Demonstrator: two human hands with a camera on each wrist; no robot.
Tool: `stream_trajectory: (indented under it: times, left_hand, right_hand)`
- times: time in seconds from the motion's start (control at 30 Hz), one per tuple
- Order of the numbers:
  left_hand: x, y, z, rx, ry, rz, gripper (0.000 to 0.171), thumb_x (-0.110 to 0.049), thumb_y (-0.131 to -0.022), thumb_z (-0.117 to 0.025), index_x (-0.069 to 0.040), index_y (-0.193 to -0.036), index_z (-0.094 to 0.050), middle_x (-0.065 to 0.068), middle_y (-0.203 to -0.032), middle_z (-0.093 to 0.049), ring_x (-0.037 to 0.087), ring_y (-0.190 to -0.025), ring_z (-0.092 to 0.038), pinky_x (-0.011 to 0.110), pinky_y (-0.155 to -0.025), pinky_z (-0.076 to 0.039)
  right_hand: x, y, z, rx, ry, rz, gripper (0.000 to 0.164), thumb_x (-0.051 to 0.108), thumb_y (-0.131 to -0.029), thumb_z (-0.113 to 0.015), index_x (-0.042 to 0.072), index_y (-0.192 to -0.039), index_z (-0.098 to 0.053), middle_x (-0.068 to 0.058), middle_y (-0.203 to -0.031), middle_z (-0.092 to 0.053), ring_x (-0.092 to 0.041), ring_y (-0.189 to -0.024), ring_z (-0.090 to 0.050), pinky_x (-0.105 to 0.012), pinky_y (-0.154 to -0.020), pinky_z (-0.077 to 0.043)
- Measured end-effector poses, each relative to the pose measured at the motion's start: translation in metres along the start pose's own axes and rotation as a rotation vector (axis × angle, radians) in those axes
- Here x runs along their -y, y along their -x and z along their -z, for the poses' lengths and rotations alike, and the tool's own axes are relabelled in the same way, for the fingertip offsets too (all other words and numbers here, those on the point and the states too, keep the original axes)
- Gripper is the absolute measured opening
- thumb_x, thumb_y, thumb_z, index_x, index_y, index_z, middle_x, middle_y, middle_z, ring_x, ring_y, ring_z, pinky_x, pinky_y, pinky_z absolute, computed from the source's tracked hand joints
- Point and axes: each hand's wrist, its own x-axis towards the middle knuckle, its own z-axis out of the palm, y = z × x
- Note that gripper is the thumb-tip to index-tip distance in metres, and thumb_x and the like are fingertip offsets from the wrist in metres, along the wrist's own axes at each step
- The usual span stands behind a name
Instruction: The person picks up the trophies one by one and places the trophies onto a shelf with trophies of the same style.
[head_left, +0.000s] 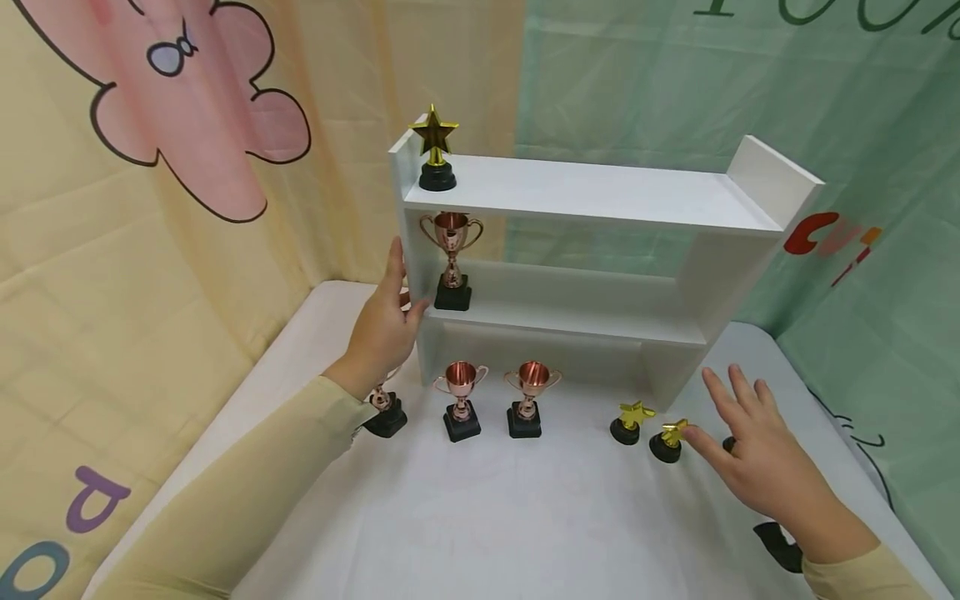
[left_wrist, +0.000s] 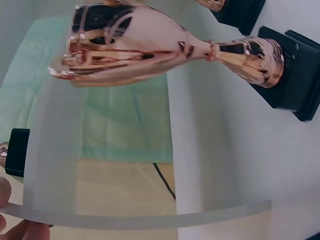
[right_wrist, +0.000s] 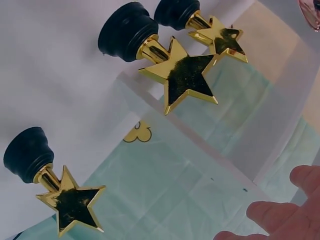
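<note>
Head view shows a white shelf unit (head_left: 600, 185) standing on a white table (head_left: 525, 517), with the left hand (head_left: 378, 333) at its left side panel. That hand's thumb lies at the panel's front edge and its fingers lie along the outer face; the left wrist view shows fingertips on both sides of the board's edge, so the hand grips the panel, nearly closed around it.

The right hand (head_left: 772, 462) hangs over the near right of the table, fingers spread wide, holding nothing. In the right wrist view its fingertips are apart from the star trophies.

Of those, the left gold star trophy (head_left: 628, 423) and the middle gold star trophy (head_left: 666, 442) stand close together by the unit's right end; the right gold star trophy (right_wrist: 67, 200) stands apart from them, mostly hidden behind the hand in the head view.

On the table at left, one copper cup (head_left: 386, 415) is partly covered by the left wrist. A second cup (head_left: 461, 407) and a third cup (head_left: 527, 407) stand upright to its right, before the lowest opening.

At the left end of the unit, a shelved star trophy (head_left: 435, 150) stands on the top board and a shelved cup (head_left: 453, 262) on the middle board.
</note>
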Motion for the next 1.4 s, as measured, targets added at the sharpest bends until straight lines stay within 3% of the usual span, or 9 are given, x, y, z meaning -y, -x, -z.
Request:
stream_trajectory:
  times: [0.17,0.33,0.5,0.7,0.93,1.1,1.17,1.23,1.4]
  left_hand:
    - [-0.001,0.002,-0.003,-0.005,-0.093,-0.027,0.105,-0.007,-0.106,-0.060,-0.041,-0.165,0.020,0.017,-0.174,-0.025,0.045,-0.132,-0.062,0.056,-0.104,-0.056]
    - [0.000,0.000,-0.006,-0.040,-0.161,-0.044,0.101,-0.009,-0.106,-0.060,-0.032,-0.167,0.017,0.028,-0.165,-0.036,0.048,-0.113,-0.068,0.058,-0.096,-0.057]
    - [0.002,0.001,-0.009,-0.054,-0.164,-0.034,0.102,-0.010,-0.106,-0.061,-0.033,-0.167,0.017,0.038,-0.140,-0.058,0.048,-0.100,-0.071,0.056,-0.088,-0.060]
    - [0.006,0.002,-0.011,-0.056,-0.169,-0.023,0.103,-0.011,-0.106,-0.060,-0.038,-0.166,0.019,0.037,-0.108,-0.066,0.041,-0.082,-0.069,0.051,-0.077,-0.060]
    - [0.006,0.002,-0.011,-0.030,-0.191,-0.033,0.101,-0.013,-0.108,-0.057,-0.038,-0.164,0.023,0.038,-0.141,-0.056,0.035,-0.068,-0.062,0.049,-0.078,-0.060]
    - [0.005,0.002,-0.010,-0.033,-0.197,-0.034,0.098,-0.013,-0.109,-0.055,-0.036,-0.166,0.021,0.038,-0.149,-0.050,0.034,-0.064,-0.058,0.049,-0.073,-0.057]
    - [0.005,0.002,-0.009,-0.037,-0.203,-0.032,0.098,-0.013,-0.109,-0.056,-0.037,-0.165,0.021,0.039,-0.138,-0.058,0.032,-0.062,-0.056,0.047,-0.069,-0.055]
    - [0.005,0.002,-0.010,-0.041,-0.210,-0.030,0.098,-0.013,-0.108,-0.056,-0.037,-0.166,0.020,0.036,-0.116,-0.065,0.031,-0.058,-0.052,0.045,-0.064,-0.052]
    - [0.006,0.003,-0.011,-0.038,-0.227,-0.020,0.098,-0.013,-0.108,-0.055,-0.037,-0.166,0.021,0.018,-0.073,-0.056,0.027,-0.051,-0.047,0.041,-0.058,-0.048]
  right_hand:
    - [-0.006,0.002,-0.002,-0.015,0.005,-0.012,0.094,0.054,-0.103,-0.061,0.010,-0.170,-0.010,-0.034,-0.172,0.002,-0.067,-0.152,0.005,-0.092,-0.098,-0.023]
    - [-0.014,0.004,-0.004,-0.018,-0.003,-0.025,0.091,0.054,-0.105,-0.058,0.010,-0.169,-0.011,-0.035,-0.171,0.003,-0.068,-0.152,0.005,-0.092,-0.099,-0.022]
    - [-0.027,0.005,-0.005,-0.061,-0.021,-0.023,0.085,0.049,-0.107,-0.057,0.011,-0.170,-0.014,-0.034,-0.172,0.001,-0.067,-0.153,0.006,-0.092,-0.099,-0.021]
    - [-0.053,0.006,0.000,-0.101,-0.079,-0.022,0.081,0.040,-0.109,-0.057,0.009,-0.169,-0.013,-0.036,-0.171,0.003,-0.067,-0.152,0.010,-0.092,-0.103,-0.012]
    - [-0.086,0.011,0.003,-0.125,-0.074,-0.058,0.078,0.035,-0.110,-0.056,0.008,-0.169,-0.012,-0.039,-0.168,0.004,-0.068,-0.152,0.007,-0.091,-0.102,-0.018]
    - [-0.104,0.012,0.001,-0.116,-0.081,-0.071,0.078,0.034,-0.110,-0.057,0.010,-0.169,-0.011,-0.040,-0.168,0.003,-0.067,-0.152,0.005,-0.091,-0.102,-0.018]
    - [-0.110,0.013,0.000,-0.104,-0.085,-0.067,0.079,0.033,-0.109,-0.059,0.010,-0.169,-0.013,-0.040,-0.168,0.001,-0.068,-0.151,0.001,-0.089,-0.100,-0.025]
    - [-0.115,0.012,-0.001,-0.084,-0.081,-0.069,0.081,0.034,-0.108,-0.061,0.010,-0.169,-0.014,-0.041,-0.168,-0.003,-0.072,-0.146,-0.016,-0.084,-0.095,-0.038]
    - [-0.127,0.012,-0.004,-0.029,-0.086,-0.078,0.085,0.038,-0.105,-0.066,0.007,-0.168,-0.019,-0.039,-0.167,-0.013,-0.073,-0.129,-0.039,-0.077,-0.081,-0.051]
